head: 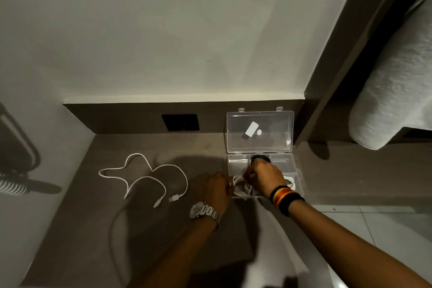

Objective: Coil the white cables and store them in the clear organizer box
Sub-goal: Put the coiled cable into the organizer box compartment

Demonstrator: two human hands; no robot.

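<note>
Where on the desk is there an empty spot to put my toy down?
Bare desk lies between the loose white cable and the black wall socket, and near the front edge below the cable's plugs. It's crowded on the right, where the left hand and right hand work at the clear organizer box.

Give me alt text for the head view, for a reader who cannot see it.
Both hands work at an open clear plastic organizer box: the right hand presses a coiled white cable into a front compartment while the left hand rests at the box's left edge. Another white USB cable lies loose and uncoiled on the brown counter, left.
</note>
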